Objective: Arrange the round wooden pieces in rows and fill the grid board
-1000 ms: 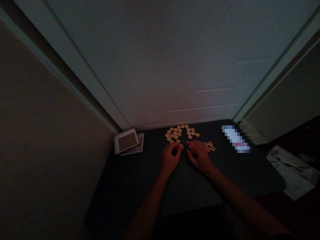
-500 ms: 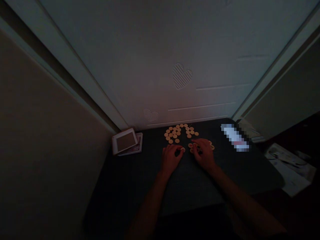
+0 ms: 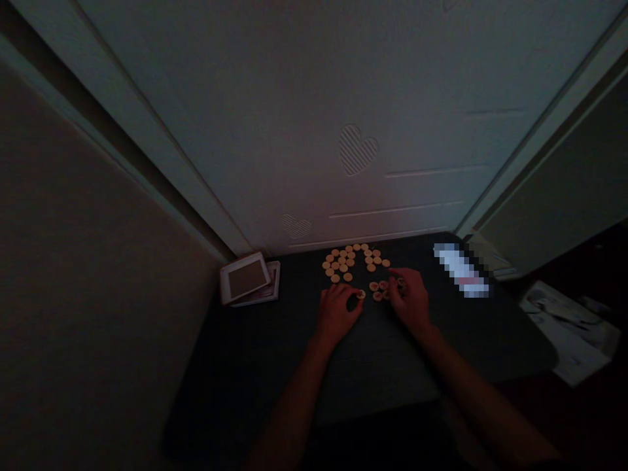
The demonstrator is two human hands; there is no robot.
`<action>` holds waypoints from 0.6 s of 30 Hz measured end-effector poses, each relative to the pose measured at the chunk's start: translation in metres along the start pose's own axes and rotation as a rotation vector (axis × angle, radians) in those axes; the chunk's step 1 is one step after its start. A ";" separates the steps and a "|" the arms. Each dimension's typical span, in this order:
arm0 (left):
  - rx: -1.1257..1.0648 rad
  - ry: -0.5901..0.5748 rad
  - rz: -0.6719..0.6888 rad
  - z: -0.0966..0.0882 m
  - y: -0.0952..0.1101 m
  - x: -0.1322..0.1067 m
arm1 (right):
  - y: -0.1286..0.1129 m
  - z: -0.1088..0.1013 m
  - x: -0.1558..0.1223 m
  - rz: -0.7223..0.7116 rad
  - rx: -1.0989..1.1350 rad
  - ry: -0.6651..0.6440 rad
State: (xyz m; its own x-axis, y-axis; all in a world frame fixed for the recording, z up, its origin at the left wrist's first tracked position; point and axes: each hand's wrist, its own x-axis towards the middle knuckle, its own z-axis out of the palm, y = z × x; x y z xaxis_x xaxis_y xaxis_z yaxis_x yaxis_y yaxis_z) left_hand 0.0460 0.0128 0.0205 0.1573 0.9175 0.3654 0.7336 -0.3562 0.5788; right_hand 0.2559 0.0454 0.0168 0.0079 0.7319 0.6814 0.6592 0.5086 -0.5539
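In dim light, several round tan game discs [image 3: 350, 260] lie in a cluster at the far edge of a dark table [image 3: 255, 366]. A few more discs [image 3: 378, 290] with red marks lie just in front of that cluster, between my hands. My left hand [image 3: 336, 315] rests on the table with its fingers curled, and its fingertips pinch one disc [image 3: 361, 294]. My right hand [image 3: 411, 302] is curled over the right end of the small group, fingertips touching a disc [image 3: 401, 283] there.
An open flat box with its lid [image 3: 249, 279] sits at the table's far left corner. A blurred white object [image 3: 460, 268] lies at the far right. A pale door panel with heart shapes [image 3: 358, 149] stands behind the table. Papers [image 3: 569, 327] lie low on the right.
My right hand has moved right, uncovering a few marked discs that now lie between the hands. My left hand has drawn slightly nearer with a disc at its fingertips.
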 end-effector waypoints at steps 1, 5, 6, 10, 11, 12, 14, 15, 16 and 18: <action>0.012 0.002 -0.001 0.001 -0.001 0.000 | 0.005 -0.001 0.001 0.023 -0.030 0.015; 0.051 0.001 0.010 0.007 -0.004 0.001 | 0.025 -0.003 0.002 0.186 -0.122 0.023; 0.058 -0.001 0.016 0.008 -0.004 0.002 | 0.029 -0.003 0.002 0.237 -0.124 0.017; 0.088 -0.014 0.034 0.009 -0.004 0.003 | 0.032 -0.002 0.001 0.373 -0.092 -0.009; 0.093 -0.019 0.037 0.009 -0.003 0.003 | 0.032 -0.002 0.001 0.382 -0.081 -0.014; 0.097 -0.024 0.039 0.009 -0.003 0.003 | 0.032 -0.001 0.001 0.387 -0.073 -0.017; 0.102 -0.032 0.041 0.009 -0.003 0.003 | 0.032 -0.001 0.000 0.391 -0.063 -0.026; 0.105 -0.036 0.043 0.009 -0.002 0.003 | 0.032 -0.001 0.000 0.395 -0.061 -0.031; 0.108 -0.040 0.044 0.009 -0.003 0.003 | 0.032 -0.001 0.000 0.400 -0.060 -0.034; 0.114 -0.047 0.045 0.009 -0.003 0.003 | 0.032 -0.001 0.000 0.404 -0.057 -0.040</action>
State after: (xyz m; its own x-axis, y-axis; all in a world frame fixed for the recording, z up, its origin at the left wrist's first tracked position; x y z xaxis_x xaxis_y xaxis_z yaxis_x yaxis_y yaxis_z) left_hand 0.0501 0.0181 0.0137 0.2206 0.9091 0.3534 0.7951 -0.3775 0.4746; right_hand 0.2780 0.0614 -0.0008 0.2465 0.8851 0.3947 0.6494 0.1514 -0.7452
